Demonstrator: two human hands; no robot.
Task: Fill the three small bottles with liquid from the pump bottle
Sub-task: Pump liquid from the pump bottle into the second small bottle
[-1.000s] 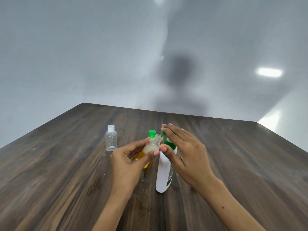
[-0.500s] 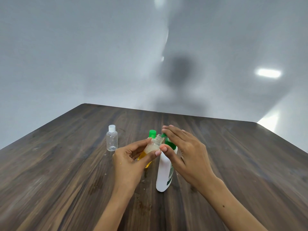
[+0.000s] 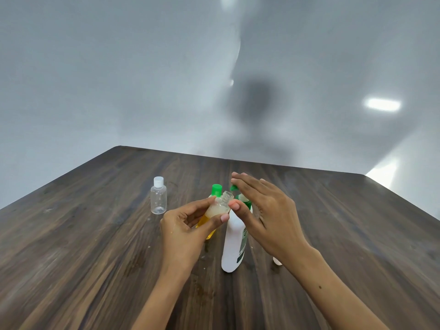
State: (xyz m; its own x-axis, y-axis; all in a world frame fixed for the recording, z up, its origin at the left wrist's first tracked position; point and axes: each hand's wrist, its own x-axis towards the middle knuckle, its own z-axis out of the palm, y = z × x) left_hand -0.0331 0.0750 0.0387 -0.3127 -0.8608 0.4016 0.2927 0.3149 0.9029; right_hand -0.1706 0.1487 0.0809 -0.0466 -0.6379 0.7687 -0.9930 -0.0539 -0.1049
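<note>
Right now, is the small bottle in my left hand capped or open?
Open. The small bottle in the left hand shows a bare threaded neck with no cap, tilted toward the pump bottle.

A: How's the light from my headcam?

B: Soft and even. A bright glare patch sits high right of the table, and a blurry dark shadow smudges the wall above it. Table edges bend, fisheye-style.

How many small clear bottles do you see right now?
2. A capped small bottle stands at the table's left; an uncapped small bottle is tilted in the left hand. A third may be hidden behind the right hand.
</note>
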